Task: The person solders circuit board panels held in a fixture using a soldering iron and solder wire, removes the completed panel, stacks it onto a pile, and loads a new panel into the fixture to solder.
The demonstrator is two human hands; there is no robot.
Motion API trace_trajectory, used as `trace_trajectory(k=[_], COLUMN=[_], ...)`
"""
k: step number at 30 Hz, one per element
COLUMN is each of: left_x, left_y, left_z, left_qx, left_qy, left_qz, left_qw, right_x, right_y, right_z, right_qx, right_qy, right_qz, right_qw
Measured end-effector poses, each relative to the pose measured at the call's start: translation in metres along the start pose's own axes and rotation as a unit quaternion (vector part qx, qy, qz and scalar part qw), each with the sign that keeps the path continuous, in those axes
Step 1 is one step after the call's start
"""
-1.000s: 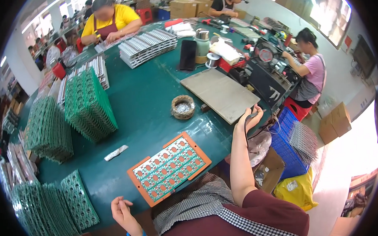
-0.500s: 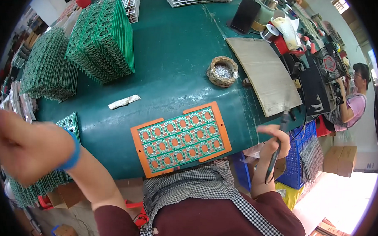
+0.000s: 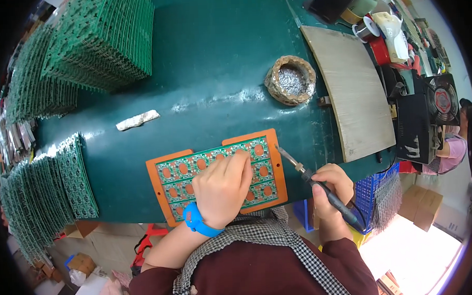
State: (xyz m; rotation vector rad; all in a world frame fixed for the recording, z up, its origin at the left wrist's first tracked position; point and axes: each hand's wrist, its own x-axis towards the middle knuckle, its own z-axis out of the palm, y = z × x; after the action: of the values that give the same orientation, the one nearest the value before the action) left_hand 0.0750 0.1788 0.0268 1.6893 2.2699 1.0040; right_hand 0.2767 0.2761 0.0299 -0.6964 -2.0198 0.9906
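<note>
A green circuit board panel with several rows of oval cut-outs lies in an orange fixture frame at the table's near edge. Over the panel's middle is my left hand, a blue band round its wrist. Its fingers are drawn together and point at the panel's far right part; the fingertips are hidden, so what they hold, if anything, does not show. My right hand grips a soldering iron by its dark handle. The iron's tip points up and left, close by the frame's right edge.
Stacks of green boards stand at the far left, with more boards near left. A whitish strip, a rough round pot of silvery material and a grey board lie beyond the frame. Solder spool and fan are right.
My left hand has come from the far left onto the panel. My right hand has turned the soldering iron so its tip points toward the frame. The view has shifted slightly.
</note>
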Motion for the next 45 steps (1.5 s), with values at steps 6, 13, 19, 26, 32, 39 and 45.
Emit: trace_trajectory(k=[6,13,19,26,32,39,45], left_x=[0.007,0.005,0.003,0.004,-0.021,-0.031,-0.033], left_y=[0.003,0.002,0.000,-0.002,0.008,0.009,0.009], left_z=[0.010,0.013,0.016,0.008,0.003,0.009,0.013], left_qx=[-0.002,-0.021,-0.027,0.007,-0.056,-0.050,-0.038], left_qy=[-0.012,-0.038,-0.062,-0.070,-0.061,-0.081,-0.079], left_qz=[0.000,0.002,0.000,0.039,0.000,0.026,0.033], left_qw=[1.000,0.999,0.998,0.997,0.997,0.995,0.996], right_x=[0.009,0.017,0.015,0.007,-0.011,-0.015,-0.017], right_y=[0.008,0.010,0.011,0.001,-0.005,-0.004,-0.003], right_z=[0.006,0.009,0.011,0.011,-0.005,0.001,0.004], right_qx=[-0.032,-0.054,-0.053,-0.051,-0.029,-0.050,-0.057], right_qy=[-0.020,-0.050,-0.047,-0.029,-0.013,-0.026,-0.041], right_qz=[-0.006,-0.048,-0.054,-0.028,-0.005,-0.050,-0.068], right_qw=[0.999,0.996,0.996,0.998,0.999,0.997,0.995])
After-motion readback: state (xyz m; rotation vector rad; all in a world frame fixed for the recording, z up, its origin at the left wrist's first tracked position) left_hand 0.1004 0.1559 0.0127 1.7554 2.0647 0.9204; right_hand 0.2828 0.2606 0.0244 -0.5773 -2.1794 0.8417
